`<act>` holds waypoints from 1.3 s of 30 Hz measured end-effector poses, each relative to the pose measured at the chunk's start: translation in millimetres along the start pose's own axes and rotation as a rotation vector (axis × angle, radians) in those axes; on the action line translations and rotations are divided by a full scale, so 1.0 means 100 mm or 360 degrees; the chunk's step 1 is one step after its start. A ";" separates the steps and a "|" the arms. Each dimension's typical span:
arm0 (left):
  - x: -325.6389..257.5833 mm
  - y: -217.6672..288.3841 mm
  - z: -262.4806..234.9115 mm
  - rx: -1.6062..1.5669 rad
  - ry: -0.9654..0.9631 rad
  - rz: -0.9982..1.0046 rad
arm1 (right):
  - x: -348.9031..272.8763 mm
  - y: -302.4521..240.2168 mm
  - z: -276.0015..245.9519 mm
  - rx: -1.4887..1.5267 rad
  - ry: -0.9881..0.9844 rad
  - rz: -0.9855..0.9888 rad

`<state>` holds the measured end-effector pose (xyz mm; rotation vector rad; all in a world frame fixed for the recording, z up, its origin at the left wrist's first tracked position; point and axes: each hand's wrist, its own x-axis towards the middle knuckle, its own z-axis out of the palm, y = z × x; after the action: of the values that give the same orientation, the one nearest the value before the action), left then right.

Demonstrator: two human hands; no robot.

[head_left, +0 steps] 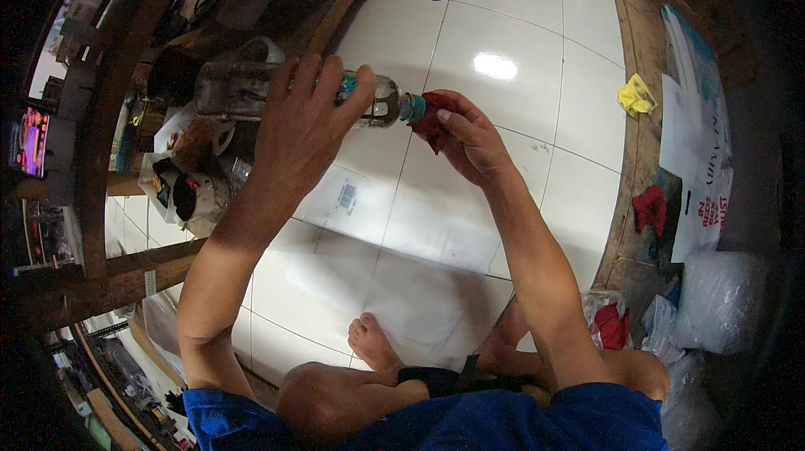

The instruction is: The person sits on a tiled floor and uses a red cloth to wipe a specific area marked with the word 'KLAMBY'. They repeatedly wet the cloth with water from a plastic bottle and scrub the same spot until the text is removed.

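A clear plastic bottle (386, 102) lies tilted nearly sideways in the air, its neck toward the right. Wrapped around its body from above is my left hand (312, 116), fingers closed on it. A dark red cloth (435, 121) is pinched in my right hand (470, 139) and pressed against the bottle's mouth, by its teal neck ring (410, 107). The cloth and fingers hide the opening itself. What the bottle holds, if anything, I cannot make out clearly.
Wooden shelving (126, 271) with cluttered goods runs along the left. Plastic sheets (394, 275) lie on the white tile floor (503, 40). On the right, a wooden ledge (616, 254) bears a yellow cloth (637, 96) and a red cloth (650, 209), near plastic-wrapped bundles (719, 300).
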<state>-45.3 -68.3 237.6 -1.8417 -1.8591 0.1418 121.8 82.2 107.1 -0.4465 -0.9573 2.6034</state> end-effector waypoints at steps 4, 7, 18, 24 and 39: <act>-0.02 0.01 0.01 -0.0006 -0.0005 -0.0010 | 0.00 0.03 -0.01 0.0067 0.0029 0.0013; 0.01 0.02 0.01 -0.0020 -0.0004 -0.0004 | 0.00 0.06 -0.06 0.0127 0.0038 -0.0002; -0.03 0.07 0.50 -0.0691 -0.0038 -0.0449 | 0.07 -0.15 0.01 0.0153 0.0108 -0.0189; 0.23 0.24 1.31 -0.1528 0.0549 -0.0771 | 0.10 -0.53 0.05 -0.0184 0.0072 -0.0304; 0.44 0.37 2.34 -0.2360 0.0422 -0.1012 | -0.22 0.25 -0.06 -0.0446 0.0225 0.0203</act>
<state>-108.4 41.9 32.9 -1.5872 -2.3659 -2.0296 139.1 59.1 90.0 -0.7753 -1.2872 2.5126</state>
